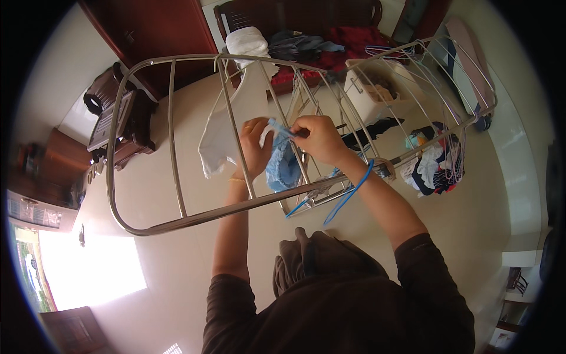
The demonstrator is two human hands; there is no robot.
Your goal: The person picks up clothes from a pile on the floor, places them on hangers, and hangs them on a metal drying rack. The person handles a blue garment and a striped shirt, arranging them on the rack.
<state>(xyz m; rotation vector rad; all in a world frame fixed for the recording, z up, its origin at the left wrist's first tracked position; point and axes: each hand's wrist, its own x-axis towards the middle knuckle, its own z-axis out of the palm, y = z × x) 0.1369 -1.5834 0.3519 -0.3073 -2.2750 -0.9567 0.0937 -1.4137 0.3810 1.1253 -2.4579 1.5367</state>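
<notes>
A light-blue lacy garment (284, 166) hangs below my two hands, among the bars of a metal drying rack (256, 202). My right hand (320, 138) pinches a narrow light-blue part at its top. My left hand (255, 148) has its fingers on the other end of that part; they are slightly blurred. Beside my right forearm a blue clothes hanger (349, 194) hangs at the rack's near rail. To the left of my hands, a white garment (241, 119) hangs from a pale hanger on the rack.
A wooden bench (300, 13) at the back bears a white bundle (247, 42), dark clothes (300, 44) and a red cover. A white bin (367, 97) stands behind the rack. A basket of mixed laundry (433, 163) is at right, with hangers (460, 155) hanging over it. Dark wooden furniture (128, 128) stands left.
</notes>
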